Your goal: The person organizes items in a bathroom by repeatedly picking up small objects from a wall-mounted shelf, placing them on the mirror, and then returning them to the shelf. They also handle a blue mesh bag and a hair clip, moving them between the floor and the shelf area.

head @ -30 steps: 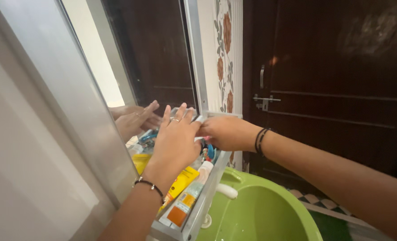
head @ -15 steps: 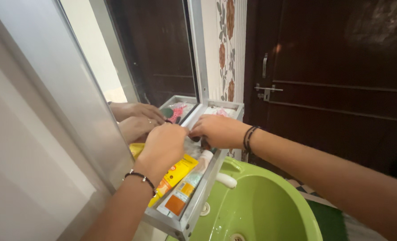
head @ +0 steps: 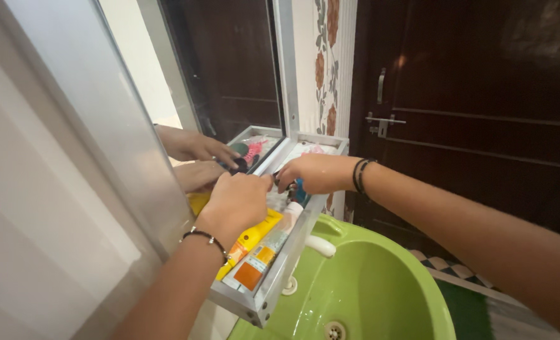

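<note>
Both hands together over shelf [head: 274, 286]: left hand [head: 239, 200], right hand [head: 311, 173], grip unclear. Risk: tubes [head: 261, 258] under left wrist knocked into sink [head: 412, 296].

A yellow tube [head: 250, 241] and a white orange-labelled tube [head: 262, 257] lie on the shelf [head: 274, 296].
</note>
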